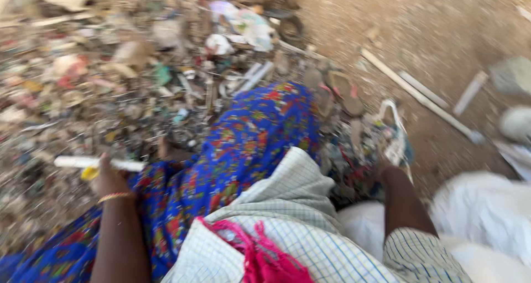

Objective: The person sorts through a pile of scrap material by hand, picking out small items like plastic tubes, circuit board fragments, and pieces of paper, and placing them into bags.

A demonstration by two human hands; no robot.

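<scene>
Left hand (108,180) gripping white stick (99,163), rubbish heap (110,84) close ahead

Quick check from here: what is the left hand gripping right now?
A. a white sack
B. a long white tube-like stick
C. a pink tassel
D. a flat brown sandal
B: the left hand is closed around a long white tube-like stick held level over the mixed litter pile, with something small and yellow just beneath it.
</scene>
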